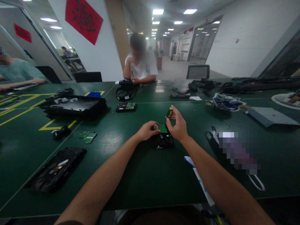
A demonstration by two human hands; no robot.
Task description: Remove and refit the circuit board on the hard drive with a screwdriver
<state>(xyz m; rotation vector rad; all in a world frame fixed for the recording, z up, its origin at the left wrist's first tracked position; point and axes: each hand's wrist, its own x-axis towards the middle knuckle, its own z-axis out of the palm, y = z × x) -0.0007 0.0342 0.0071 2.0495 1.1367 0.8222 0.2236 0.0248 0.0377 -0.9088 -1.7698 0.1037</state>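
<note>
In front of me a black hard drive lies on the green table, with a green circuit board on its upper face. My left hand grips the drive's left side, its thumb lying over the board's edge. A black and yellow screwdriver is held in the fingers of my right hand, just above the drive's right edge. The screwdriver's tip is too hidden to make out, so I cannot tell whether it touches the drive.
A second hard drive lies farther back. To the left are loose green boards, a black casing and a black tray. A lanyard, a metal box and bundled cables lie right. A person sits opposite.
</note>
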